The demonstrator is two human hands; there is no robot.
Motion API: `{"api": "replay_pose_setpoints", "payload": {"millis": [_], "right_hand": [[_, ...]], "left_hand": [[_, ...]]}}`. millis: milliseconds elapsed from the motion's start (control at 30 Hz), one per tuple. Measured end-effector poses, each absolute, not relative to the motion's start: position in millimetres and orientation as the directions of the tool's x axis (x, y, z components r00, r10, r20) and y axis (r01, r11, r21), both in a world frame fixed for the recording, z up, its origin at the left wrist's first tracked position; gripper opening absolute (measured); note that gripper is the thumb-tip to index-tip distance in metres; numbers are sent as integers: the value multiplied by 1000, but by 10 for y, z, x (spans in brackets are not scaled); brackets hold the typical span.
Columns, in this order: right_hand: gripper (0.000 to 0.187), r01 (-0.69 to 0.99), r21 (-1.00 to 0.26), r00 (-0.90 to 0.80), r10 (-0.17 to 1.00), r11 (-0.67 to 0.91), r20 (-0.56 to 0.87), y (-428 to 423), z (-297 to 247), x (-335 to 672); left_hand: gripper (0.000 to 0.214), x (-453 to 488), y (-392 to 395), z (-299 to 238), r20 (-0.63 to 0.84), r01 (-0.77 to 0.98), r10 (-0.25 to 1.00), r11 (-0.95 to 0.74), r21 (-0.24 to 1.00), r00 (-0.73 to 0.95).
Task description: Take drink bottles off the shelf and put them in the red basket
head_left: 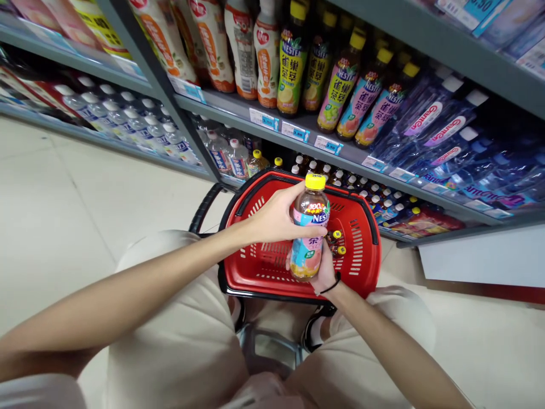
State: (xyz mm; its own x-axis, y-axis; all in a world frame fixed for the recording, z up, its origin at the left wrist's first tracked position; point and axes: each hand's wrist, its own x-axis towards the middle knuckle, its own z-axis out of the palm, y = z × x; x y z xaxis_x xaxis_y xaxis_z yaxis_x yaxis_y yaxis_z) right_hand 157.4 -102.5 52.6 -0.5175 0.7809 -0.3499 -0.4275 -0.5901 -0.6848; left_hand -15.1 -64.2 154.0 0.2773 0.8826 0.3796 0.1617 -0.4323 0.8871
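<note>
A Nestea bottle (309,234) with a yellow cap and a pink peach label stands upright above the red shopping basket (366,272). My left hand (275,217) is wrapped round its upper half from the left. My right hand (326,271) grips its lower half from behind and below. A black band sits on my right wrist. Two or three bottles with yellow caps (336,242) lie in the basket beneath it.
Grey store shelves (298,122) run across the back, lined with Nestea bottles (340,94), blue water bottles (434,133) and white-capped bottles (128,122). The basket's black handle (203,209) hangs to the left. My knees in beige trousers flank a metal stool (268,346).
</note>
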Motion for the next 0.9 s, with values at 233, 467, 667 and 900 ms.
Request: {"api": "replay_pose_setpoints", "payload": {"millis": [233,467,667,900], "right_hand": [[67,-307,-688,-693,650,-657,-312,-1054,582,1579],[67,-282,-706,-713,634,-649,-298,-1030,617,1530],[76,-276,-709,-615,686,-649,-389,-1036,677,1547],[60,-252,-862,-480,830,-440,-284,-1058,801,1576]], "left_hand": [[52,-84,-667,1554,317,130,909,-361,923,271],[55,-146,-665,1529,239,281,957,-278,919,167],[59,-217,-685,1539,224,376,974,-200,905,-19],[53,-342,-585,1497,247,340,954,-178,923,-171]]}}
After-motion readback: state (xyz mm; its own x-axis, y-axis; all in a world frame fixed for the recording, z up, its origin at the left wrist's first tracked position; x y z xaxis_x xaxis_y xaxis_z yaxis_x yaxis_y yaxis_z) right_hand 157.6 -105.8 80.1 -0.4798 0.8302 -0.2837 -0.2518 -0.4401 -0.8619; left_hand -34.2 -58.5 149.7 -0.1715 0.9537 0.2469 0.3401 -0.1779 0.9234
